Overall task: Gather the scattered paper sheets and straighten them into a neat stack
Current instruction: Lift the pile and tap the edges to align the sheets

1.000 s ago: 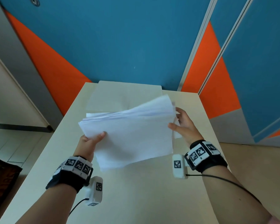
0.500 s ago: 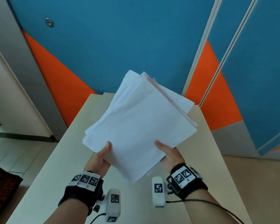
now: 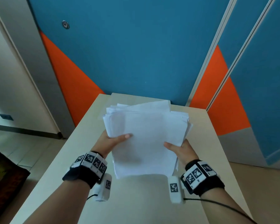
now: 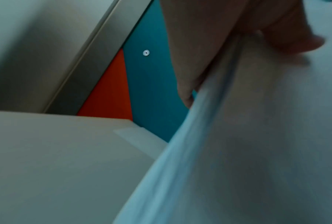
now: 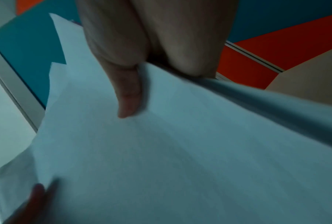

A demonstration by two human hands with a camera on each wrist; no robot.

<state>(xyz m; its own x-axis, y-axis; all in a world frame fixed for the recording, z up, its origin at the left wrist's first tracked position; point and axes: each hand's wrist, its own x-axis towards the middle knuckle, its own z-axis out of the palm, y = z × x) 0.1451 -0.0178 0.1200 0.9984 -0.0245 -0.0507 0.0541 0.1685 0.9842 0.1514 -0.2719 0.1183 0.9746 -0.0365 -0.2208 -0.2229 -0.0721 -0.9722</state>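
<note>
A loose bundle of white paper sheets (image 3: 145,136) hangs above the beige table (image 3: 136,199), long side pointing away from me, its far edges uneven and fanned. My left hand (image 3: 115,139) grips the bundle's left edge with the thumb on top and the fingers hidden underneath. My right hand (image 3: 178,148) grips the right edge the same way. In the left wrist view the paper sheets (image 4: 256,144) fill the right side under the thumb (image 4: 295,37). In the right wrist view the thumb (image 5: 128,97) presses on the paper sheets (image 5: 180,159).
A flat cream sheet or board (image 3: 136,98) lies at the table's far end against the blue and orange wall panels (image 3: 136,54). Table edges drop to the floor at left (image 3: 31,151) and right. A dark object (image 3: 5,175) sits on the floor at lower left.
The bundle has been turned from a skewed diamond tilt to lie lengthwise away from me and lowered toward the table. Both hands shifted to opposite side edges.
</note>
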